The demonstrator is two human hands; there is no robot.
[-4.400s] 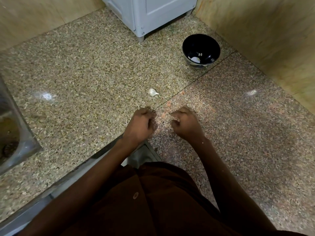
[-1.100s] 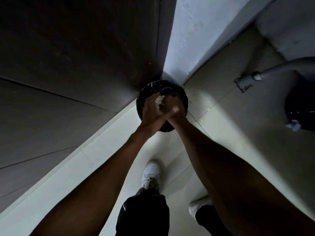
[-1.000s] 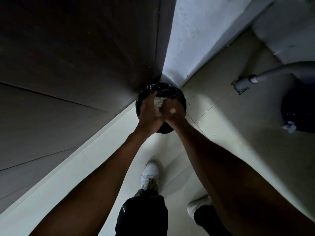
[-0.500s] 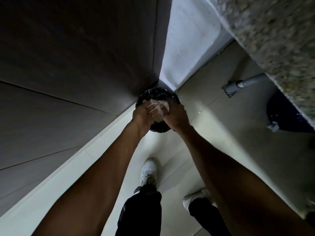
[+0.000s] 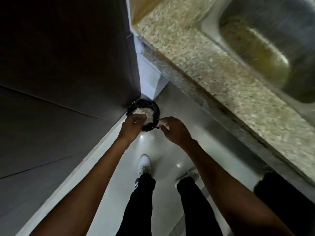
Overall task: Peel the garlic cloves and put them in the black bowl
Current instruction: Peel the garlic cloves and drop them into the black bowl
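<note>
1. Since half a second ago, both hands have drawn back from over the bin and parted; the speckled counter (image 5: 196, 53) and steel sink (image 5: 265, 31) have swung into view at upper right.
2. Dark wall panels (image 5: 59, 65) lie left of the left hand.
3. Left hand (image 5: 133, 125) hangs over the near rim of the black-lined bin (image 5: 136, 106), fingers loosely curled; whether it holds anything I cannot tell.
4. Pale garlic skins (image 5: 146, 112) lie heaped in the bin, just beyond the left hand's fingers.
5. Right hand (image 5: 173, 129), beside the bin's right edge, has its fingers curled round something pale, too blurred to identify.
6. White shoes (image 5: 144, 163) stand on the floor below both hands.
7. Neither garlic cloves nor black bowl are visible.
</note>
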